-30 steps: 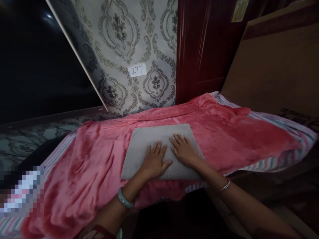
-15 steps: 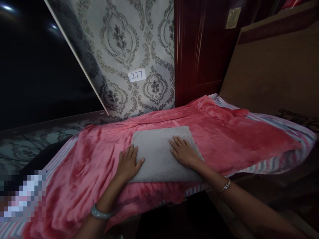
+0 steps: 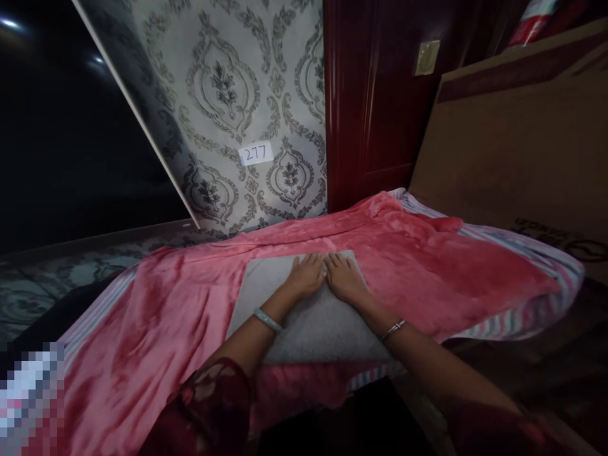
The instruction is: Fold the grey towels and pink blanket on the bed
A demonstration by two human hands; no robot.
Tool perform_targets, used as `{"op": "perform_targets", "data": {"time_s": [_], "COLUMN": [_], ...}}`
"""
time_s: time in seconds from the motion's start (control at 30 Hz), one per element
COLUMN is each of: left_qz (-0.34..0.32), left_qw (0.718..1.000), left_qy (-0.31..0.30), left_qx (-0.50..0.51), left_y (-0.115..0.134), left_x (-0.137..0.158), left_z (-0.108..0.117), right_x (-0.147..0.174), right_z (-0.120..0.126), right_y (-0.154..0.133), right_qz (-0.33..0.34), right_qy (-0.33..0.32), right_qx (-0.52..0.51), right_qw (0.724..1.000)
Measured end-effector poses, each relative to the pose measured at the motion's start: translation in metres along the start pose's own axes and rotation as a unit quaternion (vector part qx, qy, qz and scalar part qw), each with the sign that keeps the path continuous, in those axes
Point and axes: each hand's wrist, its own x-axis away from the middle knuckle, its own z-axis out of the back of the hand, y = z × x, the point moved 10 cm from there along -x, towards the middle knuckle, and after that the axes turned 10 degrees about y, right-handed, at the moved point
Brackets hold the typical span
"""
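A plain grey, four-sided cloth (image 3: 318, 339) (its surface faintly mottled, its edges fairly straight) lies spread on the pink blanket (image 3: 418, 272). The left hand (image 3: 306, 277) and right hand (image 3: 345, 278) rest together near its far edge; whether the fingers grip it, I cannot tell. Patterned wallpaper (image 3: 223, 88) rises beyond.

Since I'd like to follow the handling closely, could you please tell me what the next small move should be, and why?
I would probably slide the left hand toward the far left corner of the grey cloth, because both hands rest close together near the far edge, the right hand alongside, leaving that corner uncovered.
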Motion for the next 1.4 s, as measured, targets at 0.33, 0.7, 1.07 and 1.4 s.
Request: {"op": "perform_targets", "data": {"time_s": [0.33,0.7,1.07,1.4], "left_qz": [-0.014,0.151,0.279,0.409], "left_qw": [1.000,0.987,0.919,0.794], "left_qy": [0.016,0.033,0.142,0.100], "left_qx": [-0.017,-0.036,0.242,0.439], "left_y": [-0.030,-0.164,-0.198,-0.209], "left_x": [0.010,0.083,0.128,0.129], "left_z": [-0.018,0.009,0.027,0.018], "right_x": [0.006,0.007,0.008,0.033], "right_z": [-0.014,-0.013,0.000,-0.008], "right_y": [0.006,0.006,0.058,0.099], "right_qz": [-0.002,-0.003,-0.156,-0.257], "right_qy": [-0.015,-0.013,0.042,0.004], "right_qx": [0.004,0.000,-0.169,-0.362], "right_qw": [1.000,1.000,0.972,0.896]}}
